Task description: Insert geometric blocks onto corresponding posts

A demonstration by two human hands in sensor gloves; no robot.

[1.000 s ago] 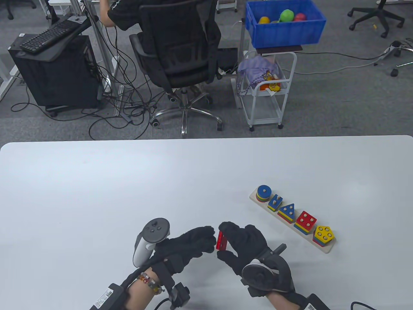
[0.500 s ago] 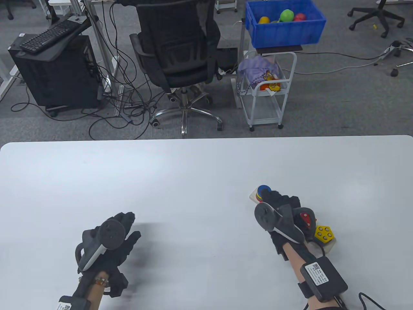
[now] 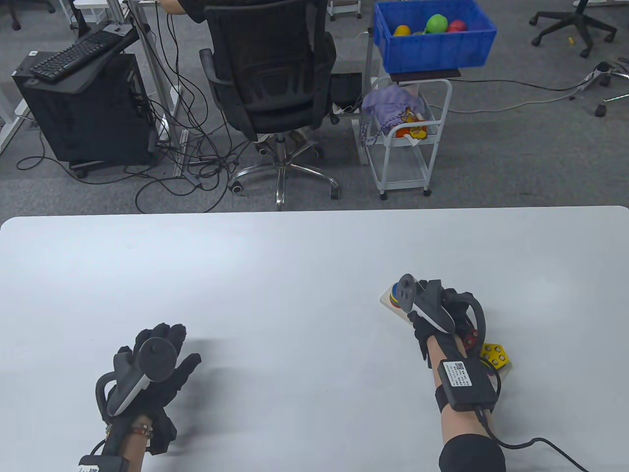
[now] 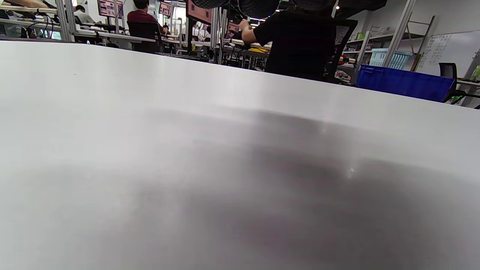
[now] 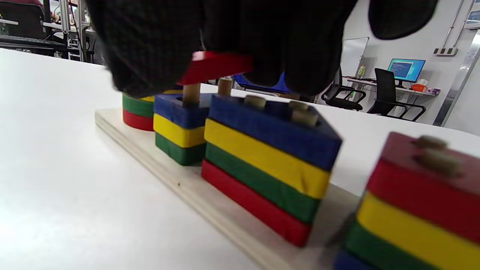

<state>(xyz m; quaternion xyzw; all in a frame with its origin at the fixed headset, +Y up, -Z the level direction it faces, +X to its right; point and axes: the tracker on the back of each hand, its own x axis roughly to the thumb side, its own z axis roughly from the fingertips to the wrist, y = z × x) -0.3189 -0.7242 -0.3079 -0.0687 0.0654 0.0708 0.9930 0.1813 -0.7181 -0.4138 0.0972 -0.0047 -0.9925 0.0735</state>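
R hand (image 5: 232,41) palm-down, gripping red block (image 5: 215,66) over pegs; L hand (image 3: 157,364) flat, empty.

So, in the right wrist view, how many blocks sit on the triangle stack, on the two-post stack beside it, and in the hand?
triangle stack: 4
two-post stack: 3
red block held by the right hand: 1
Total: 8

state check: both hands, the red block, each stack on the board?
left hand: open, flat on table, holds nothing
right hand: grips red block
red block: above two-post stack, not seated
two-post stack: blue on top, posts exposed
triangle stack: blue on top
square stack: red on top
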